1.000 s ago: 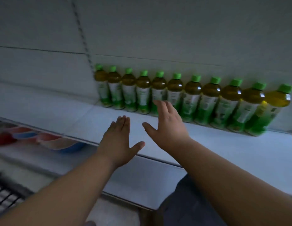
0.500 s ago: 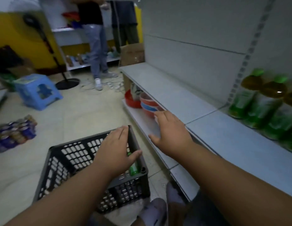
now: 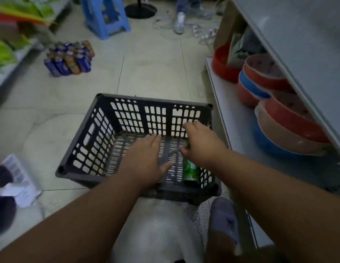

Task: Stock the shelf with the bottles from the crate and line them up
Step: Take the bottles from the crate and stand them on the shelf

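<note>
Black plastic crate [image 3: 100,133] is being reached into | left hand [image 3: 144,160] is being held flat, fingers straight | right hand [image 3: 201,145] is being curled over green bottle [image 3: 191,170], grip unclear

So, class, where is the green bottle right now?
Head view: the green bottle lies inside the black crate, at its near right corner, just under the right hand.

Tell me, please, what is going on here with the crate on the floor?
A person is reaching both hands down into a dark plastic crate on the tiled floor beside a low shelf. The right hand hangs over a green bottle lying at the crate's right end, the only one visible; whether it grips it cannot be told. The left hand is spread open over the crate's floor. Stacked bowls sit on the shelf nearby.
</note>
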Action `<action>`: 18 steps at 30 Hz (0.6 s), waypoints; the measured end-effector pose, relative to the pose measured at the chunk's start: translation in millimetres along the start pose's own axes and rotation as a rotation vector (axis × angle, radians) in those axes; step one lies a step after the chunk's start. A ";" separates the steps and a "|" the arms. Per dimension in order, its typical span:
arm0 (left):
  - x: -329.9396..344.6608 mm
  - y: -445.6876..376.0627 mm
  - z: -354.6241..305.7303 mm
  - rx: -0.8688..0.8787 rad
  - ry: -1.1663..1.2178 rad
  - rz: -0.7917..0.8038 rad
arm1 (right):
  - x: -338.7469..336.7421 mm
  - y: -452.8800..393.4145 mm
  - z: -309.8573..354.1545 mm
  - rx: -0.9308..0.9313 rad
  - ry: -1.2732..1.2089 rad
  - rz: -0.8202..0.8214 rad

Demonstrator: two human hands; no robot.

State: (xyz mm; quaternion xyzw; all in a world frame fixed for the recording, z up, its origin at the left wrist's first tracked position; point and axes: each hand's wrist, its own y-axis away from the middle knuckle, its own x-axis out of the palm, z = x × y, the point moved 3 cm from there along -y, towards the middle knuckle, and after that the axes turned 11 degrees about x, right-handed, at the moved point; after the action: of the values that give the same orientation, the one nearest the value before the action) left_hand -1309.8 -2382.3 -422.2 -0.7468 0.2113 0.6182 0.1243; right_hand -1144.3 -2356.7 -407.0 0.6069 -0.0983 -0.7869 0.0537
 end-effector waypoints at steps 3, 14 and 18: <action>33.6 -11.2 14.2 -0.020 0.031 0.077 | 37.5 -37.3 -6.1 0.059 -0.009 0.102; 83.1 -5.0 44.2 -0.154 0.131 0.082 | 167.3 -80.8 -31.7 0.464 -0.146 0.385; 88.9 -6.9 49.2 -0.150 0.124 0.075 | 200.2 -104.3 -38.1 0.662 -0.141 0.390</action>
State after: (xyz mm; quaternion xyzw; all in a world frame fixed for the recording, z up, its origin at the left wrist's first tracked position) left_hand -1336.4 -2368.6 -519.5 -0.7824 0.1995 0.5891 0.0317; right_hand -1155.5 -2299.3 -628.2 0.5056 -0.4638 -0.7274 -0.0031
